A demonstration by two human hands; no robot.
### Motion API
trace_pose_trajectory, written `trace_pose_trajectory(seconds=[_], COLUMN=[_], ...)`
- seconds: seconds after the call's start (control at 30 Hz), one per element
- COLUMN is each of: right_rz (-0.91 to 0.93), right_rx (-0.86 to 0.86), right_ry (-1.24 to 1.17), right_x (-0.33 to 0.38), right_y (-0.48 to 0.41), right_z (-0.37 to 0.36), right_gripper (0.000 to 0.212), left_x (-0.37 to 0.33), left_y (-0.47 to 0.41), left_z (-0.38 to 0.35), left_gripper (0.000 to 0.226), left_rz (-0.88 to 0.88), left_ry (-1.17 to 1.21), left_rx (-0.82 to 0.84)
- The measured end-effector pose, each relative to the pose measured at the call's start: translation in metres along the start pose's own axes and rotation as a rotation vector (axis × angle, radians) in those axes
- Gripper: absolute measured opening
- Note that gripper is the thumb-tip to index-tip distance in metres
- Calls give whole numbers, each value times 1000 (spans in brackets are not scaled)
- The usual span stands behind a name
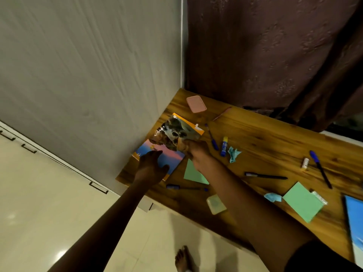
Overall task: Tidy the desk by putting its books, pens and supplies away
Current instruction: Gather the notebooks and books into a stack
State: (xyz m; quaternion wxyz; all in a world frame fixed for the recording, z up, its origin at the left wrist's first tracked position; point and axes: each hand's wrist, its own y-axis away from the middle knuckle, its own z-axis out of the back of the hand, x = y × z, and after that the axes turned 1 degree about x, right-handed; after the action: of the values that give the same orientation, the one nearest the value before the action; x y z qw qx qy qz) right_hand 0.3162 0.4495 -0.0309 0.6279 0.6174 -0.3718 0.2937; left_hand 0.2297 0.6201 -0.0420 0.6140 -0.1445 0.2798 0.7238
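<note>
A dark sleeve [324,258] is closest, and its right hand [196,152] grips the corner of a mottled book [174,134] tilted over a pink-and-blue book [169,156]. The left hand [151,167] lies flat on that second book, fingers straight. Both books are at the surface's [265,138] wall corner. Four pens [265,176], two glue sticks [224,146], two green sheets [302,202] and two crumpled blue scraps [233,154] lie scattered. A blue book [355,228] is cut off at the right edge.

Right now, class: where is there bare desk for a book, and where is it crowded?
Bare: the back strip between the blue glue stick and the right blue pen, beyond the black pen. Crowded: round the book stack and green notepad.
</note>
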Motion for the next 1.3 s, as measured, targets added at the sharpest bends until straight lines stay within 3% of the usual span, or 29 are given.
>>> trace_pose_trajectory(seconds=[0.07, 0.1, 0.13, 0.2, 0.37, 0.47, 0.6, 0.67, 0.8, 0.97, 1.1, 1.23, 1.3], right_rz=[-24, -43, -57, -110, -139, -100, -18, 42, 68, 198, 185, 312, 276], right_rx=[-30, -53, -70, -59, 11, 73, 126, 123, 149, 118, 108, 49, 91], right_ry=[8, 16, 16, -13, -3, -25, -95, -127, -274, -412, -433, -481, -463], right_x=[-12, -15, -10, 3, 7, 7, 12, 17, 35, 45, 32, 15, 14], right_y=[-23, -30, -24, -9, -8, -6, 4, 10, 41, 85, 112, 124, 133], right_z=[-5, -6, -5, -4, -13, -22, -21, -13, 15, 64, 108, 153, 175], right_gripper=[89, 91, 80, 35, 17, 34, 57, 61, 64, 53, 36, 59, 67], left_x=[4, 8, 9, 15, 19, 12, -9, -27, -64, -122, -167, -212, -230], left_y=[-3, -4, -4, -4, 1, 9, 41, 56, 75, 74, 72, 70, 69], left_z=[0, -1, -1, -3, -4, 2, 9, 8, 0, -13, -27, -39, -45], left_gripper=[76, 77, 80, 88, 82, 69, 37, 20, 44, 52, 54, 46, 49], left_rz=[-27, -35, -41, -47, -42, -32, -153, -236, -155, 198, 134, 66, 56], left_ry=[-33, -37, -41, -69, -52, 83, 171, 204, 403, 1189, 1466, 1591, 1604], left_rx=[23, 31, 32, 21, 27, 4, -294, -357, -226, 30, 94, 156, 143])
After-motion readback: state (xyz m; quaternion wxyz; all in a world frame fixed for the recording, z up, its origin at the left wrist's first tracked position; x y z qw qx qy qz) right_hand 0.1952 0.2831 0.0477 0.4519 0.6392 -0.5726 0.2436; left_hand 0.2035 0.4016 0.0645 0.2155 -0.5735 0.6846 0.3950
